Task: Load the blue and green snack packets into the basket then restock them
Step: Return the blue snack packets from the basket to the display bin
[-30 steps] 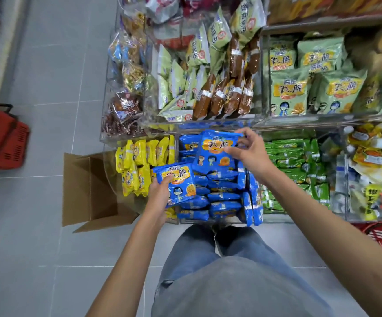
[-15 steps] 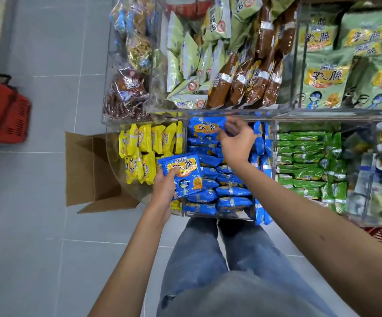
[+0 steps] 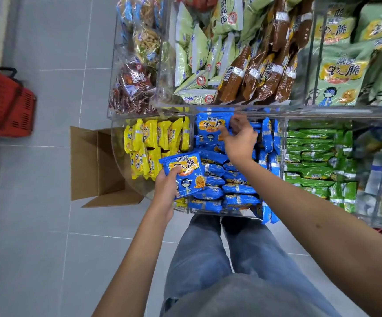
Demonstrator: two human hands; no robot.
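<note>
Gripping blue packet (image 3: 186, 173) in left hand (image 3: 166, 187), thumb on its face, over bin (image 3: 231, 212) at 7 o'clock. Pinching second packet (image 3: 209, 129) in right hand (image 3: 240, 143), fingers curled, at bin's 12 o'clock. Green packets (image 3: 315, 156) at 3 o'clock; basket (image 3: 2, 104) well apart at 9 o'clock.

- The lower blue packet (image 3: 185, 173) was bright blue with an orange-yellow label and a cartoon figure
- The upper blue packet (image 3: 210, 129) bore the same print
- The yellow packets (image 3: 153, 138) were plain yellow
- The green packets (image 3: 311, 152) were vivid green
- The brown packets (image 3: 249, 81) had white bands
- The basket (image 3: 2, 101) was red
- The floor (image 3: 37, 248) was grey tile
</note>
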